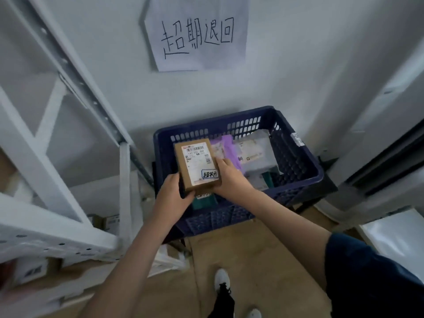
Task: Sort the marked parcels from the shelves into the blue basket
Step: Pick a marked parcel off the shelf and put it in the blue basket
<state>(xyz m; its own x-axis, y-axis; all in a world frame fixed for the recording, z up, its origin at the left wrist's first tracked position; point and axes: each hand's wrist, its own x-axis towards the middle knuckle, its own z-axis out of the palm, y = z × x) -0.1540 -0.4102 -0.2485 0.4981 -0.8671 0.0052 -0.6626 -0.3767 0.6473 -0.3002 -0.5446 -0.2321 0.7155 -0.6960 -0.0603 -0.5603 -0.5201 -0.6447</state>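
We are holding a small brown cardboard parcel (197, 167) over the near left part of the blue basket (298, 161). Our left hand (174, 193) grips its near left corner, fingers curled under the box and thumb on its near edge; our right hand (226, 177) holds the right side, fingers wrapped along that edge. The parcel lies flat, label up: a white shipping label (196, 158) with barcodes, and near its near right corner a handwritten mark boxed in blue (209, 174).

Inside the basket we see other parcels: a purple mailer (226, 149) near the far wall, a white bag (254, 152) toward the far right corner, and dark green packages (266, 179) closer to us, one partly hidden under the box we hold.

The basket stands on the floor against a white wall, below a paper sign (198, 31) with handwritten characters. White metal shelves (68, 134) rise at the left, with blurred boxes (32, 271) on the lowest level. Brown cardboard (252, 260) covers the floor by our shoe (222, 280).
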